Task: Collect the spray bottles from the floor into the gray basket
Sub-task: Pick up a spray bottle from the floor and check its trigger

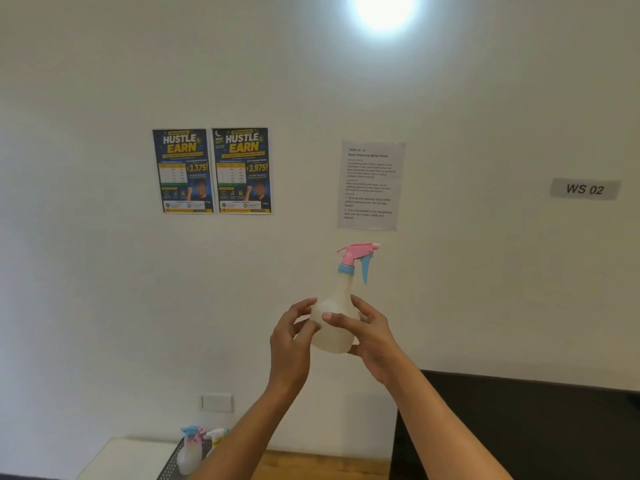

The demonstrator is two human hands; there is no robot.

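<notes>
I hold a translucent white spray bottle (337, 320) with a pink head and blue trigger upright in front of the wall, at chest height. My right hand (370, 336) grips its body from the right, thumb across the front. My left hand (294, 337) holds its left side with curled fingers. At the bottom left, part of the gray basket (172, 462) shows behind my left forearm. Two spray bottles stand in it: one with a blue and pink head (189, 452), one with a white and yellow head (216, 438).
A white wall fills the view, with two blue posters (212, 170), a printed task sheet (370, 186) and a "WS 02" label (585, 189). A dark table or counter (519, 427) stands at the lower right. A white surface (124, 459) and wooden floor (311, 464) lie below.
</notes>
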